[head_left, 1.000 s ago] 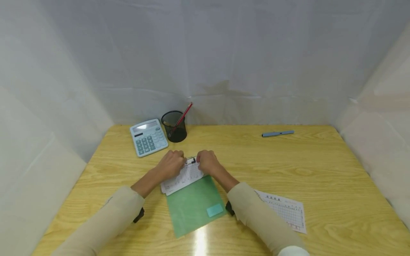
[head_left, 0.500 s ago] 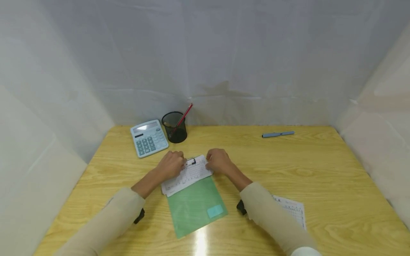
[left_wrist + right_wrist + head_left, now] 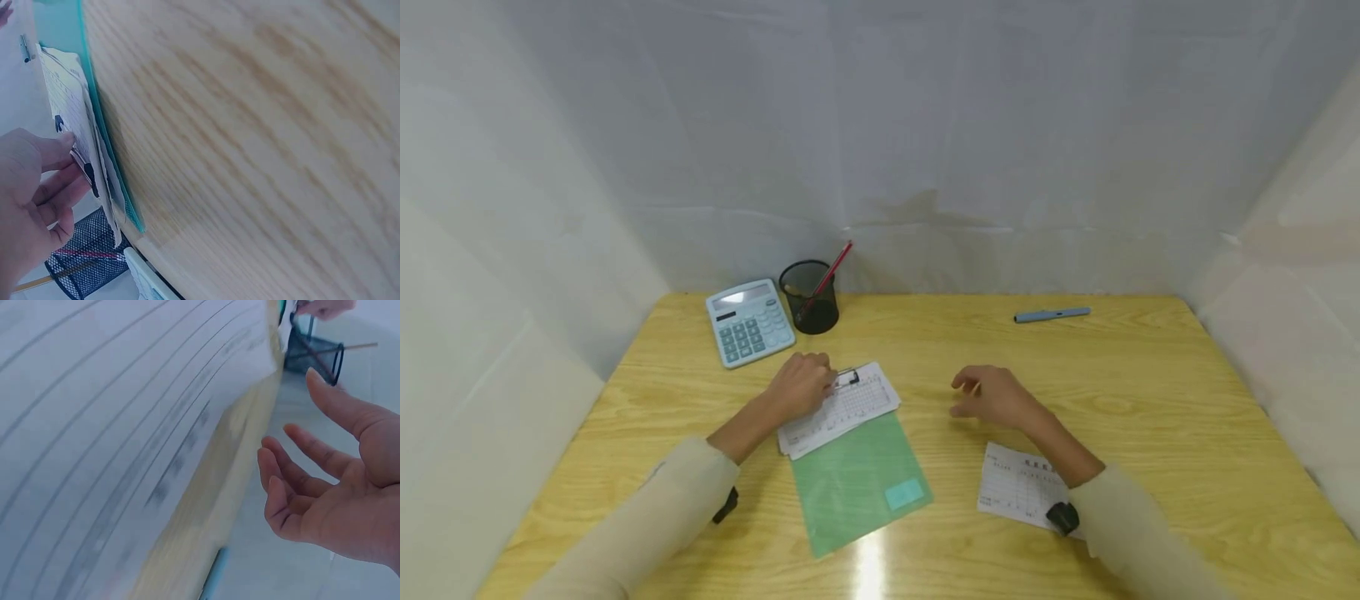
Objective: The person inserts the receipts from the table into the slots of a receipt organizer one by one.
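My left hand (image 3: 805, 383) pinches a black binder clip (image 3: 850, 377) with wire handles at the upper edge of a stack of printed sheets (image 3: 842, 408). In the left wrist view, thumb and fingers meet at the clip (image 3: 91, 177), partly covering it. Beneath the stack lies a green folder (image 3: 853, 483) with a light blue label at its lower right. My right hand (image 3: 996, 396) hovers to the right of the stack with nothing in it, its fingers loosely bent and thumb apart in the right wrist view. Under the right forearm lies a loose printed sheet (image 3: 1015, 483), partly hidden.
A light blue calculator (image 3: 750, 325) and a black mesh pen cup (image 3: 811, 312) holding a red pencil (image 3: 832, 268) stand at the back left. Toward the back right lies a blue pen (image 3: 1051, 315). Pale sheeting (image 3: 985, 125) encloses the wooden table (image 3: 1120, 392).
My right hand has let go of the stack's upper right edge and moved right, toward the loose sheet. The left hand and the stack have stayed in place.
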The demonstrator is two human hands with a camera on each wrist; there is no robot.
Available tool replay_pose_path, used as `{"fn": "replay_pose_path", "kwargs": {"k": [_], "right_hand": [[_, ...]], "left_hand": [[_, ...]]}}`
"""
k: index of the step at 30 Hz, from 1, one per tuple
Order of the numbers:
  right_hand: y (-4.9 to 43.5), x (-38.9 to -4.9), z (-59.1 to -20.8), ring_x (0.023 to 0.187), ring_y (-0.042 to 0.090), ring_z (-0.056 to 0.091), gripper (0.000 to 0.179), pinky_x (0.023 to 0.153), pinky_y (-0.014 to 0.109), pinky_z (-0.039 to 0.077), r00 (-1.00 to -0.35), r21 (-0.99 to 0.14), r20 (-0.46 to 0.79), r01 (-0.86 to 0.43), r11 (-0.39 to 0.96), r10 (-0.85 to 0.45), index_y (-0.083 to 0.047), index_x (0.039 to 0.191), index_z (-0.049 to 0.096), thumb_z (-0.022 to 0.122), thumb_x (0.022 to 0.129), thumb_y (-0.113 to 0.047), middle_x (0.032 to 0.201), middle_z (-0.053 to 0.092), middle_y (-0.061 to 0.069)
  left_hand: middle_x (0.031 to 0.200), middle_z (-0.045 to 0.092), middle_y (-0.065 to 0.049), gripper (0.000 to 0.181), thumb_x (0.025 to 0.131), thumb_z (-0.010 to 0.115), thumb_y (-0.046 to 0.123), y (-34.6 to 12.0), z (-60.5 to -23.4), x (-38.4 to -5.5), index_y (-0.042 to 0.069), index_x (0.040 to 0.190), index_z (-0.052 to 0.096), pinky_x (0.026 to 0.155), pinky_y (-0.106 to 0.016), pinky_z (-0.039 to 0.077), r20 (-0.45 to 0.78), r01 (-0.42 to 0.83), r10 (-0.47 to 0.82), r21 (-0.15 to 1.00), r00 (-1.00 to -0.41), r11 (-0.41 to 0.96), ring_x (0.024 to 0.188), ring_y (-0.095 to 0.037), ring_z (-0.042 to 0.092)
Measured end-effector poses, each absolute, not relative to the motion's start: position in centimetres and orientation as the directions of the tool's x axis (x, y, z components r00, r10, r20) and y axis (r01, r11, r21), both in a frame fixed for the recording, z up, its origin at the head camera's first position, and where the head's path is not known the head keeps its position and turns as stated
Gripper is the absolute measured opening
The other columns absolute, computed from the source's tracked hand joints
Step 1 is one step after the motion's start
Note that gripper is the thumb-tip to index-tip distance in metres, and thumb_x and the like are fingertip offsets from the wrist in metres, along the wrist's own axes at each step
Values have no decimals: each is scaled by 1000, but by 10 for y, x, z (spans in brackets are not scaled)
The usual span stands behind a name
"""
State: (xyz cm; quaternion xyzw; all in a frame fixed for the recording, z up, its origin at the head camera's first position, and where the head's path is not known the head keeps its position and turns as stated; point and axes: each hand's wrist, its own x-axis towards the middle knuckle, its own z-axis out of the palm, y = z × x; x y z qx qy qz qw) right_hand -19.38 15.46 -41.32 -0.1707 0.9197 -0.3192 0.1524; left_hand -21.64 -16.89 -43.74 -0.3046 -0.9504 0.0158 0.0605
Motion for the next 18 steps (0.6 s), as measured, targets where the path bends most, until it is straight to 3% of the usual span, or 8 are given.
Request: {"fn": "replay_pose_path", "kwargs": {"k": [9,18], "right_hand": [[239,-156,-416,100,26,56,47,81,40,47,-900,-600,-209,-190,777,-382,-5,111,56,78,77,-28,108,60,11],[284,-124,-421,104,30,57,53,86,46,48,-899,-573,-265,-145,807,-349,-7,105,57,83,67,-35,107,61,6]], "left_hand": [[84,63,-7,14,85,68,20,-168,-437,-217,8,91,73,65,-35,45,64,554,561,-99,-825,826,68,-18,55],[84,63,-8,15,86,68,21,-169,-434,-216,8,92,73,64,-34,45,49,547,553,-101,-832,831,67,-18,54]]}}
